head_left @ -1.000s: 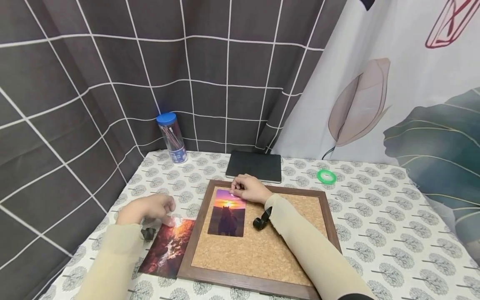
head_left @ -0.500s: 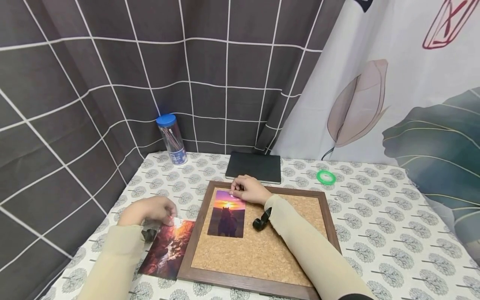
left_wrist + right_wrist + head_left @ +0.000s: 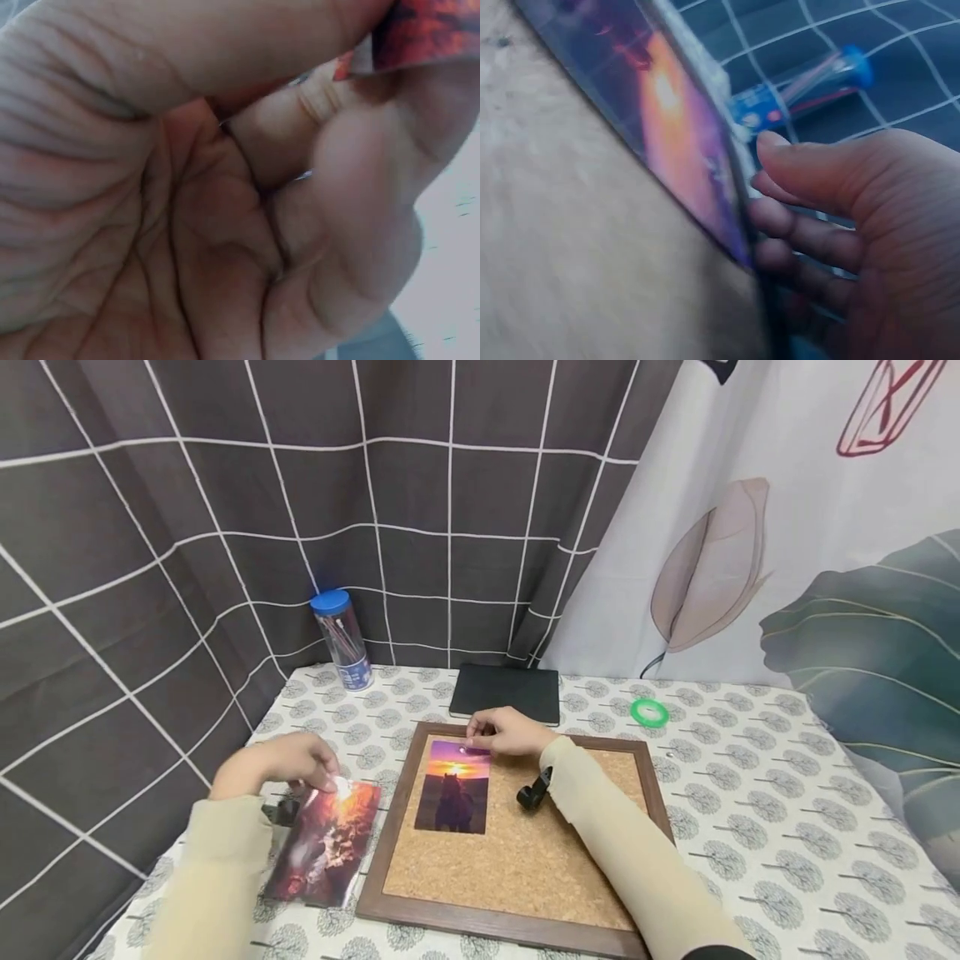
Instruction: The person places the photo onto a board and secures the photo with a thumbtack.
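My left hand [image 3: 288, 760] pinches the top edge of a red canyon photo [image 3: 330, 847], which is tilted just off the tablecloth left of the corkboard. Close up in the left wrist view, the photo's corner [image 3: 427, 34] sits between thumb and fingers. A sunset photo with a dark horse [image 3: 453, 797] lies on the upper left of the framed corkboard [image 3: 517, 877]. At its top edge is a small, shiny, clear-looking pin [image 3: 462, 749]. My right hand [image 3: 510, 732] is beside that edge, fingers loosely curled; in the right wrist view nothing shows between thumb and fingers [image 3: 802, 240].
Behind the corkboard lies a black notebook [image 3: 504, 693]. A clear tube with a blue lid [image 3: 343, 639] stands at the back left. A green tape roll [image 3: 649, 712] is at the back right, with a tiny clear object [image 3: 670, 755] near it. Curtains hang behind the table.
My left hand has lifted the canyon photo and drawn it slightly left, away from the frame. The right hand has shifted a little right, off the pin on the horse photo.
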The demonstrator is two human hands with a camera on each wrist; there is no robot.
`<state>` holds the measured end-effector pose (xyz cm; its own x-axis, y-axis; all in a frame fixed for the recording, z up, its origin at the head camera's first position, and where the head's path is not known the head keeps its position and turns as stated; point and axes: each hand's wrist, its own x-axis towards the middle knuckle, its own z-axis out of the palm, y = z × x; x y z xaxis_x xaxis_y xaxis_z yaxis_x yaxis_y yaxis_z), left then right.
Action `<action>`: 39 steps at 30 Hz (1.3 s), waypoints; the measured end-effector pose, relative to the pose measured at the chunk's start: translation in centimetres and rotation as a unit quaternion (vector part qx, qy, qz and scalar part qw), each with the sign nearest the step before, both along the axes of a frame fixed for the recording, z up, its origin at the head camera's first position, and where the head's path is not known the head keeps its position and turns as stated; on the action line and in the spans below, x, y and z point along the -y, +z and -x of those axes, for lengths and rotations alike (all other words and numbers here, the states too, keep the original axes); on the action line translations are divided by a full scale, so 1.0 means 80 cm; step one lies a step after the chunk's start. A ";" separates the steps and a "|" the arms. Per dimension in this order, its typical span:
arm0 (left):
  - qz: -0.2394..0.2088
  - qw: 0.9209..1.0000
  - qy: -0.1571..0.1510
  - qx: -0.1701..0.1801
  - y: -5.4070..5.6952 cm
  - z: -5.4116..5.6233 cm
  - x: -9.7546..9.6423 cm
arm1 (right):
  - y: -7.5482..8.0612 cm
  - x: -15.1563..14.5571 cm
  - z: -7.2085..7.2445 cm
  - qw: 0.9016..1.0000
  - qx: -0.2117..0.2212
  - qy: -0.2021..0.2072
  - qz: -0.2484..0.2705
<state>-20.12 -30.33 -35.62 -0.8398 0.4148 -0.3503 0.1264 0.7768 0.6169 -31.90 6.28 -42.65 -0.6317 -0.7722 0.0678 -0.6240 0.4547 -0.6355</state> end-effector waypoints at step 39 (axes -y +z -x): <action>-0.144 0.981 -0.097 -0.090 -0.024 0.104 -0.243 | -0.039 -0.389 -0.041 0.949 0.021 -0.311 0.041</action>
